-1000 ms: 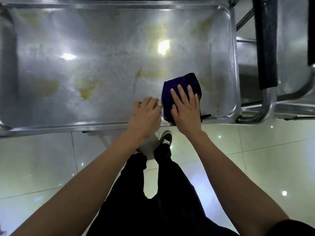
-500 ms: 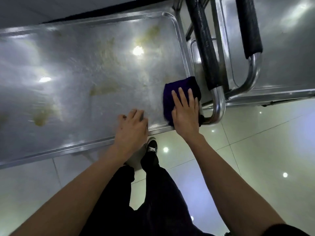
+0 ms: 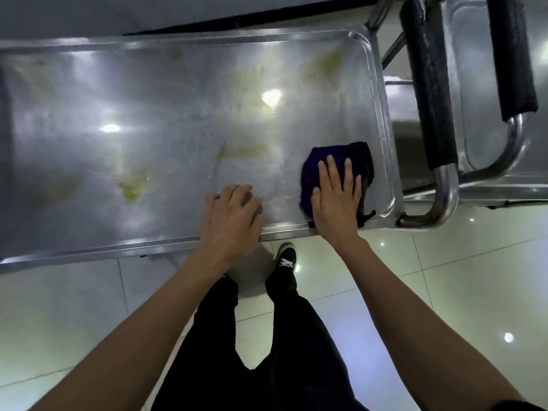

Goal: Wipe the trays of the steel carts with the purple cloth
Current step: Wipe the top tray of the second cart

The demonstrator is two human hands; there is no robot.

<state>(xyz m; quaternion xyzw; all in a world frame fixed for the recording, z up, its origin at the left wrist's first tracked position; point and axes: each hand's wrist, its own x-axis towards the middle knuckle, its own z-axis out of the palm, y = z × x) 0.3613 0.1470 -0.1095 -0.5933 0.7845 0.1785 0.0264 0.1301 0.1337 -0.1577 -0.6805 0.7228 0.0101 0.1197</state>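
Right hand (image 3: 336, 200) pressed flat, fingers straight, on the purple cloth (image 3: 335, 157) in the tray (image 3: 178, 241) corner. Left hand (image 3: 232, 215) rested relaxed beside it. Left of the cloth, yellowish stains (image 3: 133, 185) remained; wiping looked barely begun.

Purple cloth (image 3: 332, 161), bunched, lies flat in near-right corner of steel cart tray (image 3: 178, 114), w/ yellowish smears across tray's scuffed middle & far right.
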